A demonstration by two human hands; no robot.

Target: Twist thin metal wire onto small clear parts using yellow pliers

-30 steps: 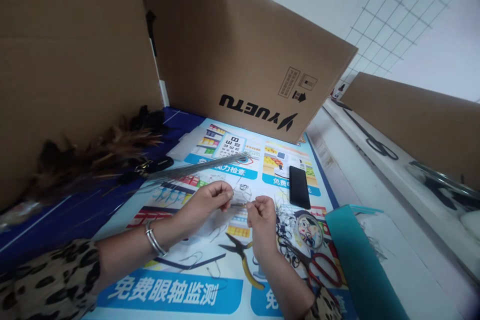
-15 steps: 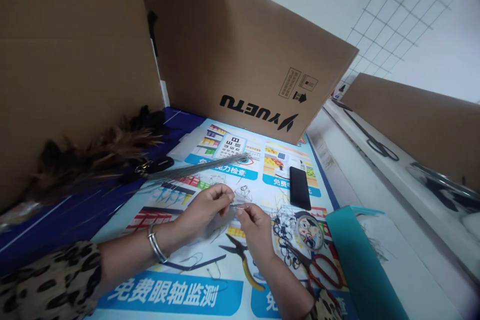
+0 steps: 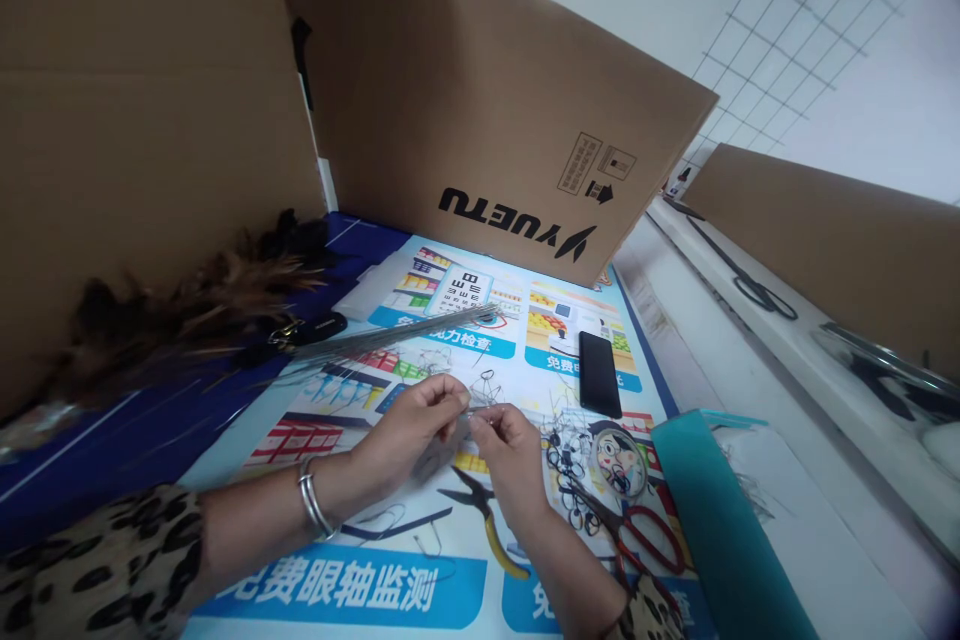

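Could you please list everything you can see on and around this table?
cardboard sheets: three, brown, standing behind and beside the table
poster: one, blue and white, flat on the table
feather duster: one, brown, far left
wire rods: one bundle, silver, poster's far end
phone: one, black, on the poster's right
pliers: one, yellow-handled, below the hands
scissors: one, red-handled, right of the pliers
folder: one, teal, right edge
wire piece: one, silver, pinched between both hands
left hand: one, bare, centre
right hand: one, bare, centre
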